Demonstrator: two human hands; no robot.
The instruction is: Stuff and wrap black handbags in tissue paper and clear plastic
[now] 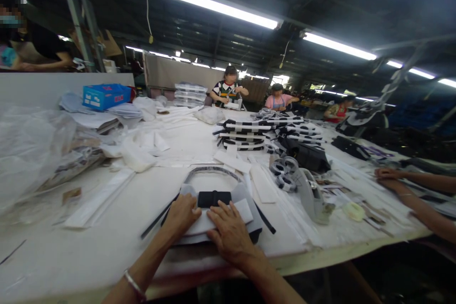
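A handbag [256,224] lies flat on the table in front of me, its curved handle [213,169] pointing away. Grey-white wrapping covers most of it, and a black piece [208,199] shows at its middle. Dark straps stick out on both sides. Across the bag's front lies a folded white sheet [244,211]. My left hand [182,216] has its fingers curled at the sheet's left end; what lies under them is partly hidden. My right hand [230,230] rests on the sheet with fingers stretched out, pressing it flat against the bag.
A tape dispenser [311,194] and tape rolls [284,173] stand to the right. Behind them are stacked black-and-white pieces [245,134]. White strips [101,197], plastic bags [32,147] and a blue box [107,96] lie left. A co-worker's arms [409,190] reach in at right; other people work behind.
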